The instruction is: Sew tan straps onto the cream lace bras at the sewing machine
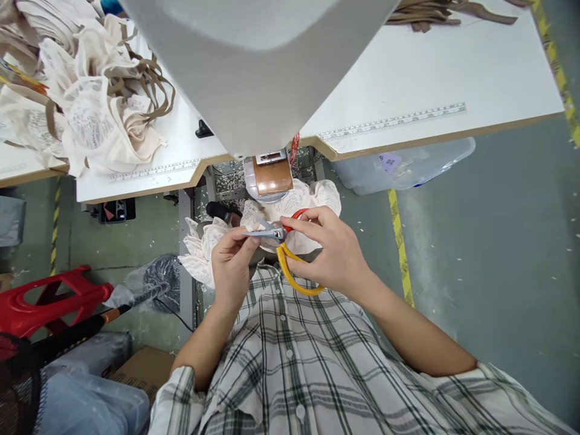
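Note:
My right hand (333, 248) grips a pair of scissors (301, 287) with one red and one yellow handle loop. Their grey blades are spread apart and point left. The fingers of my left hand (233, 257) are pinched together right at the blade tips; whatever is between them is too small to make out. Behind and below both hands hang cream lace bras (324, 198), draped near the sewing machine's bed (274, 178). More of the cream lace (202, 248) shows left of my left hand, partly hidden by it.
The white sewing machine head (263, 78) looms above my hands. Cream bras with brown straps (104, 115) are piled on the white table (453, 66) at left; brown strips (430, 13) lie at the back right. A clear plastic bin (408, 163) and a red stool (54, 299) stand below.

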The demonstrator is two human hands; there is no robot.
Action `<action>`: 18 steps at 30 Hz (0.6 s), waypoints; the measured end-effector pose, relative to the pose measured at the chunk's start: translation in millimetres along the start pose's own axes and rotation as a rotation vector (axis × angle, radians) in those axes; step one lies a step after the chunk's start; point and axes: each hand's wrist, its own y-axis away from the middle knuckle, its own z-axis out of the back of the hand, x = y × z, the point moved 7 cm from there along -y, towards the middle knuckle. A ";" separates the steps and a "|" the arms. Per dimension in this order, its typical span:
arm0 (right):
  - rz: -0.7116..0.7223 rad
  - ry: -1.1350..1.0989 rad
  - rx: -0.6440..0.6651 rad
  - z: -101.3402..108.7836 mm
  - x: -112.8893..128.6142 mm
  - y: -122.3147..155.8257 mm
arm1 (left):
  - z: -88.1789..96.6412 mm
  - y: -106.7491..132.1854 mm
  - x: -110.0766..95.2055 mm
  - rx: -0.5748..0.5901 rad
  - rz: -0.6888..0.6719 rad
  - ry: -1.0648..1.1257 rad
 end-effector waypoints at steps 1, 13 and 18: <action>-0.007 0.000 0.000 -0.3 -1.8 0.7 | 0.8 0.2 0.7 -0.010 0.002 0.003; -0.031 0.001 0.024 -5.3 -6.9 4.0 | 3.4 1.5 2.6 -0.016 -0.035 -0.048; -0.059 -0.016 0.015 -6.9 -10.4 4.9 | 5.5 0.1 10.1 -0.025 0.005 -0.047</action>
